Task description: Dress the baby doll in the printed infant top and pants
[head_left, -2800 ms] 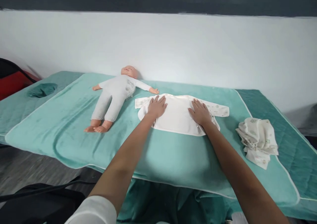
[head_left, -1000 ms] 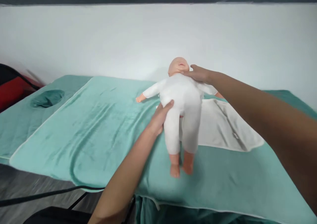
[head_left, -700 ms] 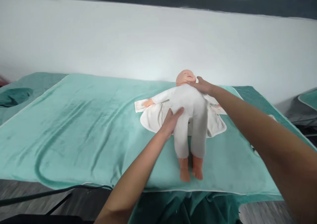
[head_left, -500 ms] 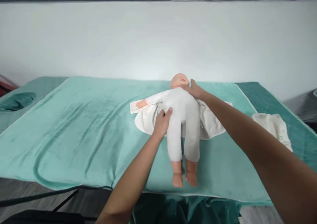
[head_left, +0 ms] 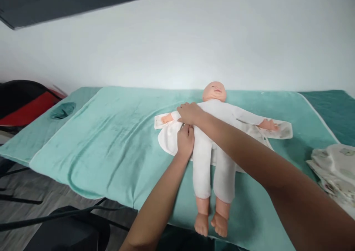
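Note:
A baby doll (head_left: pixel 224 112) with a white cloth body lies on its back, its arms stretched out to both sides. Spread beneath it is a white baby garment (head_left: pixel 167 135), with the doll's arms lying along its sleeves. My left hand (head_left: pixel 185 139) is closed at the doll's side, fingers curled on the garment's edge. Just above it, my right hand (head_left: pixel 191 114) reaches across the doll's torso, its fingers bent over the upper arm on the left of the view. The right forearm hides part of the belly and garment.
Folded white printed cloths (head_left: pixel 337 166) lie at the right on the teal-covered table (head_left: pixel 91 140). The table has a face hole (head_left: pixel 63 110) at its left end. A red and black chair (head_left: pixel 26 104) is at far left; a white wall (head_left: pixel 155 51) stands behind.
My right hand has moved from beside the doll's head to the arm on the left. My left hand has curled closed. The view has shifted and tilted, showing more at the left.

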The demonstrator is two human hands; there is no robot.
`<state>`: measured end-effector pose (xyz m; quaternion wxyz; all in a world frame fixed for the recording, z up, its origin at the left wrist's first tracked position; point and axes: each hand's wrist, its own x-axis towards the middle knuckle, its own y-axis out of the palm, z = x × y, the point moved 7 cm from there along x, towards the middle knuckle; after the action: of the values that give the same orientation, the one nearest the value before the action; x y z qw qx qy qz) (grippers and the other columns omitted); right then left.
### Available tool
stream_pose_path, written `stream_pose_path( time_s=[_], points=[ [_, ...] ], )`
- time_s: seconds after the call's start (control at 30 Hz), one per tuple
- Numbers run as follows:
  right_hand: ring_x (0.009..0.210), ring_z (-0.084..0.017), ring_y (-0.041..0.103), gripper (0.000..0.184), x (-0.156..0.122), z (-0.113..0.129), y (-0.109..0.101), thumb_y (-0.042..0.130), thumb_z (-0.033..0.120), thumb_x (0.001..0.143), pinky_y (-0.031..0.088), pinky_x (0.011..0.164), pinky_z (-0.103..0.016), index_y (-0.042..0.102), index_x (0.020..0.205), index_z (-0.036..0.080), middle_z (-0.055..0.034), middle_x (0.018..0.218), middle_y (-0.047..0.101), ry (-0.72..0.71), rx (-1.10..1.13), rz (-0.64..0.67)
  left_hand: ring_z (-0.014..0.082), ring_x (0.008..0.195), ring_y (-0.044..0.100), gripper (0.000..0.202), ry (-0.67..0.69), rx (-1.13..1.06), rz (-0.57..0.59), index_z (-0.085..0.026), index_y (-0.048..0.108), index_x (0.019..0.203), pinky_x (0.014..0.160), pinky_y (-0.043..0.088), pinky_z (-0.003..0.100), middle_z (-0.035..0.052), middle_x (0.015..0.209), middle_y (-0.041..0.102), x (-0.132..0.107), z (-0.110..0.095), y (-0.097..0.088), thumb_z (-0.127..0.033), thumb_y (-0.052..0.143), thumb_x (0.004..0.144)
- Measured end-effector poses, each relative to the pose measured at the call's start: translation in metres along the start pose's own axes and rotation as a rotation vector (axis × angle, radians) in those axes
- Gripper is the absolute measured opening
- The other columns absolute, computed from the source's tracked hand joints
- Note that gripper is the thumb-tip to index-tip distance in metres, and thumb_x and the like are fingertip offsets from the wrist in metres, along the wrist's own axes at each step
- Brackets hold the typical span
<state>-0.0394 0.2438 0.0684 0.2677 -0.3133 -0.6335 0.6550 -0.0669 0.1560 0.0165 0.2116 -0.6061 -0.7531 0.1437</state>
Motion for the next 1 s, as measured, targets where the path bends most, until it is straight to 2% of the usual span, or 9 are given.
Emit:
stream_pose_path(
  time_s=[0.1,0.23,0.37,0.43,0.53,0.67,0.8,0.9,1.0],
  points=[
    [0.114,-0.035,0.059,0.040,0.008,-0.009,0.008,0.058,0.044,0.095,0.048,0.092,-0.047,0.060,0.121,0.014,-0.0183,0.127,0.061,0.028,0.014,0.041,0.0224,0.084,0.066,0.030,0.048,0.110,0.008,-0.022,0.062,0.092,0.077,0.047,0.034,0.0068,0.093,0.072,0.000,-0.004,-0.002,-0.032,0.036,0.102],
    [0.109,-0.032,0.063,0.036,-0.004,-0.020,-0.003,0.055,0.044,0.098,0.048,0.087,-0.042,0.060,0.118,0.015,-0.0164,0.124,0.064,0.041,0.055,-0.020,0.0253,0.093,0.064,0.030,0.160,0.416,-0.018,-0.021,0.065,0.096,0.080,0.047,0.037,0.0084,0.096,0.071,0.011,-0.004,-0.016,-0.035,0.039,0.102],
    [0.099,-0.030,0.066,0.039,-0.020,-0.027,-0.016,0.053,0.049,0.099,0.046,0.080,-0.037,0.059,0.118,0.017,-0.0126,0.112,0.071,0.119,0.145,-0.078,0.0304,0.109,0.057,0.022,0.214,0.635,-0.154,-0.019,0.064,0.108,0.090,0.046,0.040,0.0134,0.112,0.065,0.036,0.013,-0.037,-0.033,0.057,0.094],
    [0.096,-0.028,0.066,0.038,-0.025,-0.029,-0.019,0.053,0.050,0.098,0.044,0.078,-0.036,0.060,0.117,0.018,-0.0110,0.109,0.072,0.136,0.173,-0.097,0.0305,0.108,0.057,0.021,0.202,0.644,-0.158,-0.019,0.065,0.105,0.086,0.046,0.039,0.0135,0.112,0.065,0.048,0.023,-0.042,-0.035,0.062,0.091],
    [0.096,-0.027,0.066,0.037,-0.028,-0.028,-0.021,0.052,0.051,0.098,0.041,0.078,-0.035,0.062,0.117,0.022,-0.0085,0.111,0.072,0.111,0.186,-0.128,0.0256,0.091,0.062,0.018,0.172,0.539,-0.101,-0.020,0.066,0.090,0.072,0.042,0.034,0.0093,0.094,0.069,0.060,0.033,-0.043,-0.034,0.056,0.094],
    [0.096,-0.025,0.065,0.043,-0.031,-0.028,-0.021,0.044,0.059,0.099,0.038,0.076,-0.034,0.064,0.119,0.027,-0.0055,0.110,0.072,0.071,0.225,-0.165,0.0199,0.068,0.059,0.027,0.055,0.183,-0.112,-0.017,0.064,0.074,0.063,0.036,0.031,0.0045,0.070,0.066,0.064,0.045,-0.052,-0.035,0.056,0.092],
    [0.088,-0.024,0.064,0.049,-0.034,-0.029,-0.022,0.039,0.064,0.099,0.034,0.070,-0.033,0.070,0.102,0.025,-0.0049,0.097,0.073,0.074,0.168,-0.153,0.0197,0.081,0.063,0.010,0.010,-0.214,-0.187,-0.016,0.067,0.083,0.072,0.042,0.029,0.0042,0.085,0.072,0.062,0.053,-0.064,-0.023,0.059,0.083],
    [0.084,-0.024,0.063,0.052,-0.036,-0.032,-0.021,0.041,0.065,0.098,0.032,0.069,-0.033,0.071,0.095,0.023,-0.0063,0.093,0.073,0.123,0.112,-0.108,0.0163,0.079,0.059,0.007,0.001,-0.313,-0.192,-0.016,0.065,0.081,0.072,0.042,0.027,0.0023,0.083,0.069,0.064,0.057,-0.066,-0.019,0.059,0.081],
    [0.086,-0.024,0.062,0.049,-0.039,-0.036,-0.020,0.044,0.064,0.096,0.030,0.068,-0.033,0.073,0.098,0.024,-0.0066,0.097,0.074,0.162,0.113,-0.075,0.0137,0.074,0.056,0.005,-0.036,-0.387,-0.207,-0.016,0.063,0.077,0.071,0.041,0.025,0.0003,0.078,0.065,0.066,0.063,-0.067,-0.020,0.061,0.081]
  ],
)
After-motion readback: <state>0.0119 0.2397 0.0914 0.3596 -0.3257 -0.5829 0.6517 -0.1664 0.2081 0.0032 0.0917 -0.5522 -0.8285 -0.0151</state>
